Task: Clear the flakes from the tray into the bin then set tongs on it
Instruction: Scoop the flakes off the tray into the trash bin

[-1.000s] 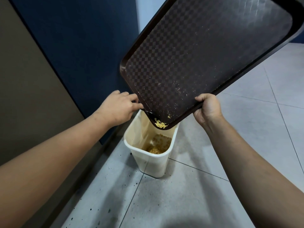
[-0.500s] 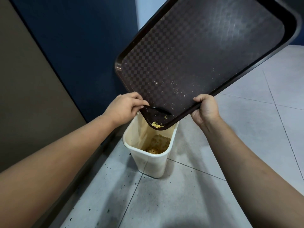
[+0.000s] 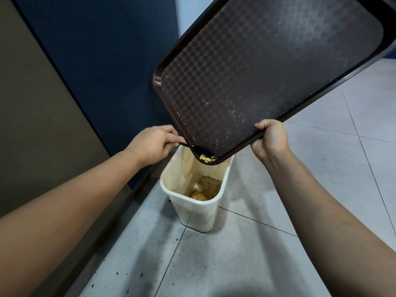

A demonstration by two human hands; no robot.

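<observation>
1. Against half a second ago, the tray point(image 3: 267, 67) sits at much the same steep tilt, its lowest corner hanging over the far side of the bin point(image 3: 194, 201). The pile of flakes point(image 3: 205, 159) is a little bigger in that corner than it was then, and it has not gone over the rim.
2. The left hand point(image 3: 153, 144) pinches a thin dark tool point(image 3: 198, 149), probably the tongs, though its shape is too slim to tell. Its tip lies in the tray's low corner, touching the flakes; half a second ago the tip lay higher up the tray floor, so it has scraped downward.
3. The right hand point(image 3: 270, 139) is curled around the tray's near long edge at about 3 o'clock from the bin, carrying the weight.
4. My reading: the clearing is nearly done but not finished. The last clump needs a push or a sharper tilt to drop; fine crumbs point(image 3: 231, 113) dot the checked surface higher up.
5. Earlier flakes already lie at the bottom of the bin.
6. Around: the bin stands on the grey tiled floor point(image 3: 214, 264), close to a dark blue wall panel point(image 3: 102, 61) at 10 o'clock and a brown panel point(image 3: 32, 125) at 9 o'clock.
7. In the way: the tray's raised lip holds the clump back, and the bin's mouth is narrow, so a jerk could send flakes onto the floor.
</observation>
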